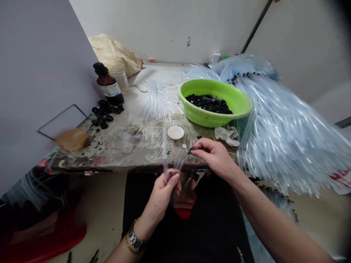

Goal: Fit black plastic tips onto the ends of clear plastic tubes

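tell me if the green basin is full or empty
Neither: the green basin is partly filled. Small black pieces lie in its bottom, well below the rim, leaving much inner wall bare.

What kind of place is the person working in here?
Probably a small hand-assembly workshop: there's a stained worktable, a green basin of small black pieces, and a big heap of clear tubes, with more in the left hand.

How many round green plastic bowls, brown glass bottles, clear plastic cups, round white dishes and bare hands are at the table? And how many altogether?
Round green plastic bowl: 1
Brown glass bottle: 1
Clear plastic cup: 1
Round white dish: 1
Bare left hand and bare right hand: 2
Total: 6
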### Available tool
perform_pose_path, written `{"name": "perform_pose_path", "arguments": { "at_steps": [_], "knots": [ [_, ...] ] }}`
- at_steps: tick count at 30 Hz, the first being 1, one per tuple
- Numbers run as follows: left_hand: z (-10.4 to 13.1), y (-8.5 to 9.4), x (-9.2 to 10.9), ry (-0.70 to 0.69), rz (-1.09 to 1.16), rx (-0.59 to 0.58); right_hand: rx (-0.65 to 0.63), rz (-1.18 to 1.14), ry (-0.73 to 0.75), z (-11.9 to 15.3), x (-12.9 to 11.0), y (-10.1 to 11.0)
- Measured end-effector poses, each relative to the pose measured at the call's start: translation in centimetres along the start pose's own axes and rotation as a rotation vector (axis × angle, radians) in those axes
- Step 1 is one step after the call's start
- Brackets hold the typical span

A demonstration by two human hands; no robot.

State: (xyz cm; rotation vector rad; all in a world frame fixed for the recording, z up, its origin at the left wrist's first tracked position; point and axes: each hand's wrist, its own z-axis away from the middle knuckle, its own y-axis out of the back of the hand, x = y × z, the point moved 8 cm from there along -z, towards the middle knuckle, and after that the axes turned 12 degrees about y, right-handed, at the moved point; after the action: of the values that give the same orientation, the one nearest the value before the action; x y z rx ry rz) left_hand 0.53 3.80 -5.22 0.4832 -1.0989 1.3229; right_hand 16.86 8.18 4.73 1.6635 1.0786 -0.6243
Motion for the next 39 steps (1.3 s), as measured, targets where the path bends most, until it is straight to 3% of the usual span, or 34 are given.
{"name": "perform_pose_path", "arguments": {
  "at_steps": [7, 21, 39],
  "knots": [
    [0.3, -0.9, -0.3, 0.008, -0.025, -0.054, -0.009, 0.013, 0.017, 2.5, -1.0, 0.2],
    [0.8, -1.3, -0.5, 0.032, -0.061, -0.046, 0.007, 0.043, 0.056, 3.3, -1.6, 0.3],
    [1.1, -1.2, -0.7, 0.018, -0.179, -0.012, -0.150, 0.157, 0.025, 4.1, -2.2, 0.5]
  ]
}}
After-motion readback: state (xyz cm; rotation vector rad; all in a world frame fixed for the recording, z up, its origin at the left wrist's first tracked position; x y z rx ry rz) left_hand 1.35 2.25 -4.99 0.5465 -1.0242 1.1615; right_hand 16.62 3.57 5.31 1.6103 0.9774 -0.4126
